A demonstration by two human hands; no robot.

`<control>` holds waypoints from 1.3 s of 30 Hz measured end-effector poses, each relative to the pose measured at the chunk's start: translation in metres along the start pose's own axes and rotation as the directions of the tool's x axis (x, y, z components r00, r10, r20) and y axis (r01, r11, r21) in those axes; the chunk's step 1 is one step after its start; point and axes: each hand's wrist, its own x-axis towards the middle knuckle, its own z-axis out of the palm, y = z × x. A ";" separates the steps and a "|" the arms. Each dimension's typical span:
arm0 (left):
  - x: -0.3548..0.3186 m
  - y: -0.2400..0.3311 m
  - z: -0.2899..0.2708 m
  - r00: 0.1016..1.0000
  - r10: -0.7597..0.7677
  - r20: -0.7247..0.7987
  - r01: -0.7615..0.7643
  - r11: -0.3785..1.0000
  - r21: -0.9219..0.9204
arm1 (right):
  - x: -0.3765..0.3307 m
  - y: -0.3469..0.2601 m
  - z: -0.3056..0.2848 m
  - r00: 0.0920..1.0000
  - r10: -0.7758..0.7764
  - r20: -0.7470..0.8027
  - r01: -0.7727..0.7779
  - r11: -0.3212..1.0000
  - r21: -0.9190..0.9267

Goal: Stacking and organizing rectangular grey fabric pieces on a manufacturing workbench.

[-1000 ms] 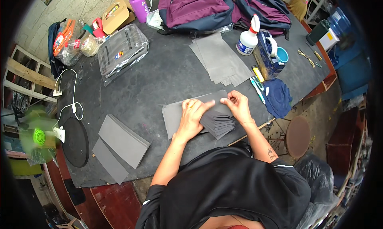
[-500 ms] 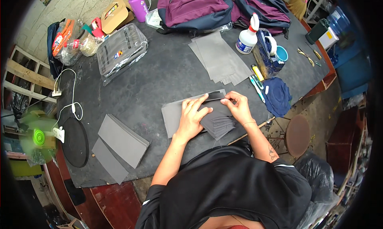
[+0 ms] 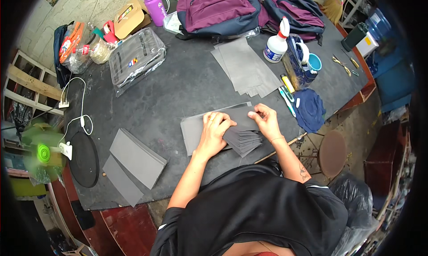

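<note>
While left hand (image 3: 216, 130) grip clasps grey sheets (image 3: 244, 141) | right hand (image 3: 265, 120) grip pinches sheet edge

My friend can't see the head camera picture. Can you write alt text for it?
A person's left hand rests on a fanned stack of gray sheets on a dark table, with the right hand at its right side. More sheets lie around, and purple-and-navy bags are at the back.
</note>
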 end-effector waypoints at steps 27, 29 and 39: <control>0.003 -0.001 0.000 1.000 -0.012 -0.006 0.012 1.000 -0.012 | -0.003 -0.009 0.001 1.000 0.000 -0.015 0.000 0.999 -0.048; 0.005 0.000 0.000 0.998 0.003 -0.057 -0.005 1.000 -0.025 | -0.002 -0.009 -0.001 0.999 -0.027 0.023 0.029 0.997 -0.078; 0.003 0.003 0.000 0.998 -0.009 -0.060 0.009 1.000 -0.003 | 0.003 0.012 -0.006 0.994 0.095 0.046 -0.099 0.990 0.098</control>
